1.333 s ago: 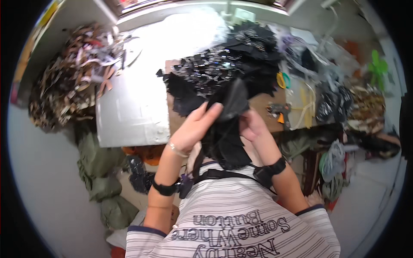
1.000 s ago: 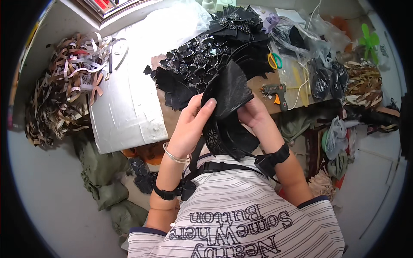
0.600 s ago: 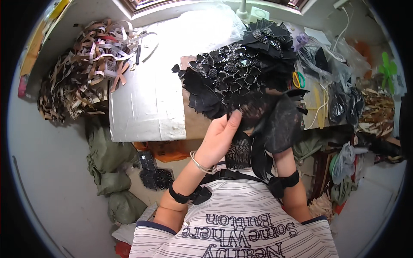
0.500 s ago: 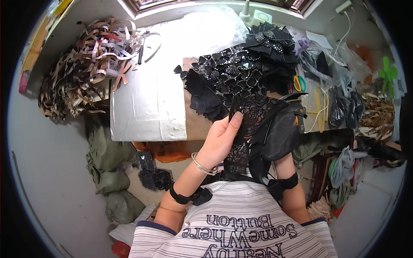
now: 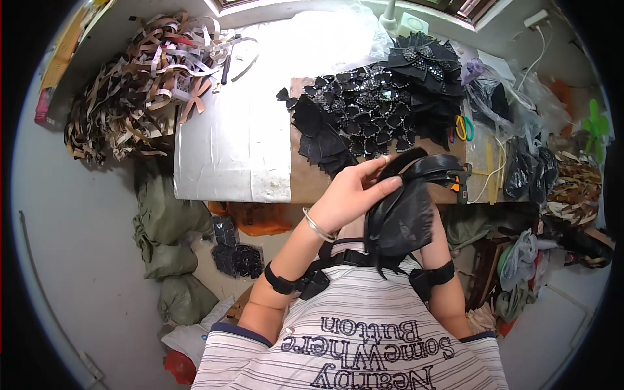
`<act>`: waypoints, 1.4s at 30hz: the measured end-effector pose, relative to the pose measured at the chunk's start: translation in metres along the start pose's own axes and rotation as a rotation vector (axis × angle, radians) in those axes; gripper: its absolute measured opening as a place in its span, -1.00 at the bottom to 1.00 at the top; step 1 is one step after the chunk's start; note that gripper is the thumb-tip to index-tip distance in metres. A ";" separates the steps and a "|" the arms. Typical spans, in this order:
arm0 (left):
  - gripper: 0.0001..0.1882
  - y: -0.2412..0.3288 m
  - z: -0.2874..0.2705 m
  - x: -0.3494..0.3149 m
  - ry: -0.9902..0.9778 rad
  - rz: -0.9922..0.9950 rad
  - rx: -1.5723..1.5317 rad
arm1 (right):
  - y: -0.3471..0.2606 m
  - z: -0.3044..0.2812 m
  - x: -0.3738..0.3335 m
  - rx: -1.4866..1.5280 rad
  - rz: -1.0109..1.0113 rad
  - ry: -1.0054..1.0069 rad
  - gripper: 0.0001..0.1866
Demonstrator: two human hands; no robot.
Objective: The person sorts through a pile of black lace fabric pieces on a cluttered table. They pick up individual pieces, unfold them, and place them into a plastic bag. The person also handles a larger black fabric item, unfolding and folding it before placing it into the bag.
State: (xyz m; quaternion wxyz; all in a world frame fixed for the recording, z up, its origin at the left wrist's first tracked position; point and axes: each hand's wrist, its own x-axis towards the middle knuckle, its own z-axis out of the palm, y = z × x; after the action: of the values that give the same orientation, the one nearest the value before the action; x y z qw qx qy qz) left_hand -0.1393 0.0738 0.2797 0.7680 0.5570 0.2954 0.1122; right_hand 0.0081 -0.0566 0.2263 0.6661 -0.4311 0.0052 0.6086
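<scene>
Left hand (image 5: 356, 190): thumb on top, fingers curled over the far edge, pinching the black piece (image 5: 404, 222). Piece: dark cloth-like sheet, ragged right edge, glossy curved band at top; sits directly right of the left hand. Right hand (image 5: 437, 220): mostly hidden behind the piece; grip cannot be told. Beyond the piece: stone-edged black petals (image 5: 364, 107) on brown board (image 5: 311, 183). Right of the piece, just beside: glue gun (image 5: 463, 190).

Pale walls (image 5: 71, 260), window (image 5: 458, 8), brightly lit worktable (image 5: 231, 162)
</scene>
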 end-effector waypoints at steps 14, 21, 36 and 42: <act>-0.54 -0.036 -0.012 -0.004 0.063 0.102 0.113 | 0.033 -0.040 0.005 0.454 0.129 -0.104 -0.65; -0.17 -0.025 -0.008 -0.005 0.338 0.300 0.446 | 0.052 -0.074 0.014 0.542 0.045 -0.069 -0.63; -0.64 -0.029 -0.007 0.000 0.113 0.119 0.434 | 0.042 -0.051 0.002 0.374 -0.011 -0.023 -0.68; -0.34 -0.022 -0.004 -0.009 0.377 0.434 0.476 | 0.044 -0.065 0.010 0.440 0.091 -0.085 -0.65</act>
State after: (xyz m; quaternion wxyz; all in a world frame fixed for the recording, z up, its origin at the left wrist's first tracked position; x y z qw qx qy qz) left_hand -0.1520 0.0646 0.2611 0.5077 0.7391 0.3244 0.3011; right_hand 0.0083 -0.0911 0.1556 0.7156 -0.2489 0.1292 0.6398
